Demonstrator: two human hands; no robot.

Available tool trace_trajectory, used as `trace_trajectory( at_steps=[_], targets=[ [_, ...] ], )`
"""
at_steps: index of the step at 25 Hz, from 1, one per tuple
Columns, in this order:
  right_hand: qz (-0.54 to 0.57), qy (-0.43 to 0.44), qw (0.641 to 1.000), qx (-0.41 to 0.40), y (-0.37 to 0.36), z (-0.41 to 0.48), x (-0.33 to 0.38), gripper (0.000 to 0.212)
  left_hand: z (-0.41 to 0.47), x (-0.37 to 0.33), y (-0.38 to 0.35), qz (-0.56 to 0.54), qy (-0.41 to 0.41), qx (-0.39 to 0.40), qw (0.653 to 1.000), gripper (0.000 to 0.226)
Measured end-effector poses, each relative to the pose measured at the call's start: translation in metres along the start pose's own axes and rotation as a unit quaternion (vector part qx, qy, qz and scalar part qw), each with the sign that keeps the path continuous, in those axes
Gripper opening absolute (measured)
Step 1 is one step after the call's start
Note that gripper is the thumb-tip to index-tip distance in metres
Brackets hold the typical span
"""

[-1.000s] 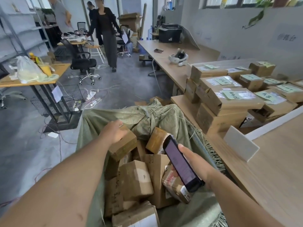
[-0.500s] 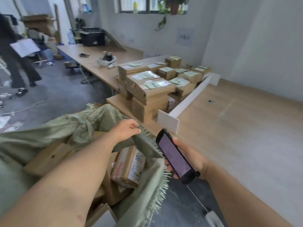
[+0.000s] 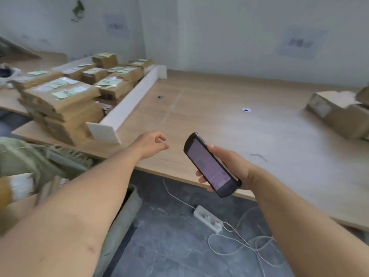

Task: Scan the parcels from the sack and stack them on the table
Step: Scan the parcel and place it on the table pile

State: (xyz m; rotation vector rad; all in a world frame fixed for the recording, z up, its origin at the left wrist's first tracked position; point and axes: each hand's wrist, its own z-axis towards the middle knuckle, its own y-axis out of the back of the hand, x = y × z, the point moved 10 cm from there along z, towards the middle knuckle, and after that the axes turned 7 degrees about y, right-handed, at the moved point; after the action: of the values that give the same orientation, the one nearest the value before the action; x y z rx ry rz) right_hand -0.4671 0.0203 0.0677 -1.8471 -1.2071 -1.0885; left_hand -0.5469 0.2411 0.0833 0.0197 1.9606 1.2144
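My right hand (image 3: 229,166) grips a black handheld scanner (image 3: 211,164), screen up, over the front edge of the wooden table (image 3: 229,126). My left hand (image 3: 152,143) hovers over the table edge with fingers loosely curled and holds nothing. Stacked cardboard parcels (image 3: 65,98) with green labels stand at the table's left, behind a white divider (image 3: 127,106). The green sack (image 3: 24,154) lies at the far left, blurred, with parcels (image 3: 18,188) showing below it. A lone cardboard parcel (image 3: 339,112) sits at the table's right edge.
A white power strip (image 3: 207,217) and loose white cables (image 3: 245,244) lie on the dark floor under the table edge. Grey walls with paper signs (image 3: 299,43) rise behind the table. Two small holes (image 3: 246,110) mark the tabletop.
The view has swung right from the sack to the table. My left hand left the sack and now hovers over the table edge. The scanner stays in my right hand.
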Motion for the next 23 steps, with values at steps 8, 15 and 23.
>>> trace_trajectory(
  at_steps=[8, 15, 23],
  targets=[
    [0.066, 0.05, 0.988, -0.133, 0.158, -0.094, -0.033, 0.063, 0.007, -0.165, -0.14, 0.024, -0.114, 0.104, 0.988, 0.026],
    [0.113, 0.076, 0.963, -0.232, 0.267, -0.133, -0.053, 0.069, 0.037, -0.29, -0.241, 0.032, -0.194, 0.177, 0.964, 0.025],
    [0.12, 0.069, 0.937, -0.32, 0.393, -0.143, -0.023, 0.077, 0.101, -0.429, -0.311, 0.027, -0.26, 0.234, 0.936, 0.03]
  ],
)
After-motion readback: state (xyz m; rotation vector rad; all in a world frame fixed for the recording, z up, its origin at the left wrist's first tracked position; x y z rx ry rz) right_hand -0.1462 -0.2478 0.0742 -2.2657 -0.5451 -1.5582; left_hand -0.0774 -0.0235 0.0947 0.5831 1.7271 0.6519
